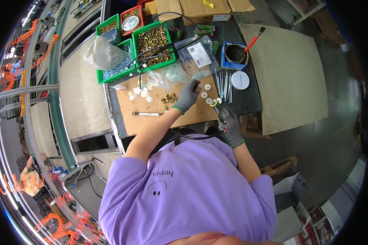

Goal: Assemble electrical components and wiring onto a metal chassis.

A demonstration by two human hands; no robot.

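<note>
My left hand [188,96], in a grey glove, reaches over the brown cardboard sheet [145,121]. Its fingers are pinched together beside a few white round washers [207,87]; what they hold, if anything, is too small to make out. My right hand [231,127], gloved likewise, grips a short green tube [216,107] whose pale ring-shaped end points up and away from me. Left of my left hand lie a small pile of brass fittings [169,98] and more white washers [144,93]. A metal wrench-like bar [146,114] rests nearer to me.
Green bins of brass fittings [153,41] and silvery screws [124,61] stand at the back left, a plastic bag [104,54] on one. Several metal rods [225,87], a white lid [240,80], an open tin [234,53] and a red-handled brush [254,39] are at right. Black cables loop over the bins.
</note>
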